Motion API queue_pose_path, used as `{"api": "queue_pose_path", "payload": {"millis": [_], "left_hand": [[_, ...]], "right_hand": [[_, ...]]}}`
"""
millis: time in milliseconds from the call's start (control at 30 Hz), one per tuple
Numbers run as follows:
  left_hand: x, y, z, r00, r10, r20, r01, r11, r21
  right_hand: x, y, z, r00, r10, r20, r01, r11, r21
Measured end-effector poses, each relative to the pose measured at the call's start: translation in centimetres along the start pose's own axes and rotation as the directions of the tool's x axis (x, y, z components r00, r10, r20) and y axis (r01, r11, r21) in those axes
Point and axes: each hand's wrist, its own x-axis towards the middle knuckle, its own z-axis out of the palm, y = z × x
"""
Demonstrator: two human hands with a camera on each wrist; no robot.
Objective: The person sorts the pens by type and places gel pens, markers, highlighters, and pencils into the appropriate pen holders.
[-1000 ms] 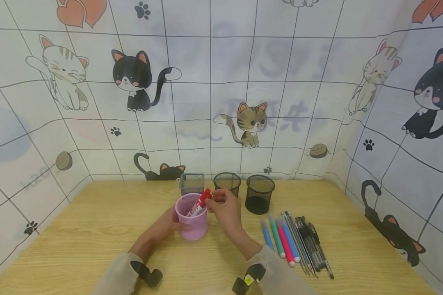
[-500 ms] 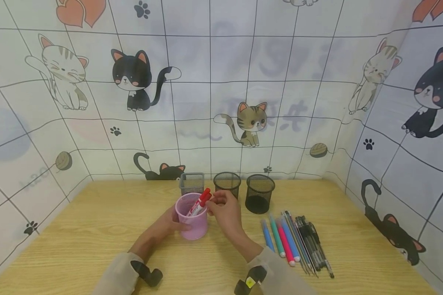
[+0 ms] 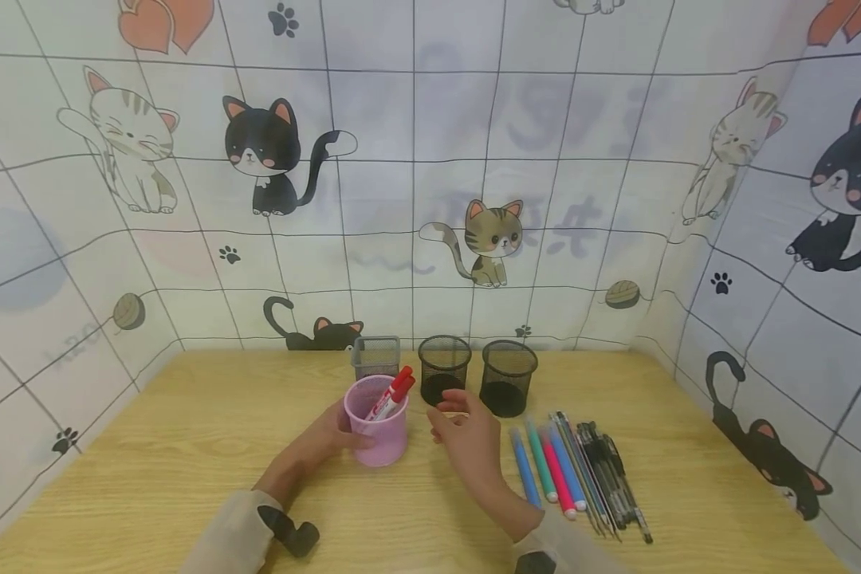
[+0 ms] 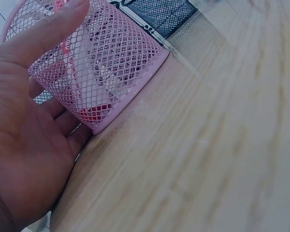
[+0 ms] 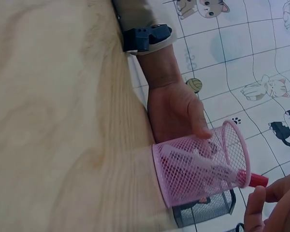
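A pink mesh pen holder [image 3: 380,440] stands upright on the table with red-capped white markers [image 3: 391,401] leaning inside it. My left hand [image 3: 328,433] holds it from the left side. In the left wrist view the thumb [image 4: 50,30] lies along the near mesh wall and the other fingers reach behind it. My right hand [image 3: 471,438] is to the right of the holder, apart from it, with loosely bent fingers and nothing in them. In the right wrist view only part of that hand [image 5: 275,205] shows, near a red marker cap [image 5: 257,180].
Behind the pink holder stand a grey square mesh holder [image 3: 375,356] and two round black ones, in the middle [image 3: 444,368] and at right [image 3: 509,381]. Right of my right hand lie coloured felt-tip pens [image 3: 558,477], thin pencil-like sticks [image 3: 583,466] and black pens [image 3: 608,470]. A cat-patterned sheet borders the table.
My right hand has come off the red-capped markers and moved right and toward me. My left hand stays on the pink pen holder. The markers rest in it as before.
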Motion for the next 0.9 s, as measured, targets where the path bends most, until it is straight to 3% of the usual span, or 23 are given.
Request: {"api": "queue_pose_path", "payload": {"millis": [267, 500, 900], "left_hand": [[-0.3, 0.2, -0.1, 0.999, -0.014, -0.028, 0.014, 1.000, 0.002], [-0.2, -0.1, 0.0, 0.999, -0.015, -0.029, 0.015, 1.000, 0.015], [-0.1, 0.0, 0.1, 0.998, -0.043, -0.043, 0.044, 0.999, 0.019]], "right_hand": [[-0.8, 0.9, -4.3, 0.999, 0.045, -0.001, -0.045, 0.998, -0.034], [-1.6, 1.8, -7.7, 0.993, 0.122, 0.003, -0.119, 0.976, -0.183], [-0.9, 3.7, -9.5, 0.997, -0.001, -0.083, -0.036, 0.896, -0.442]]}}
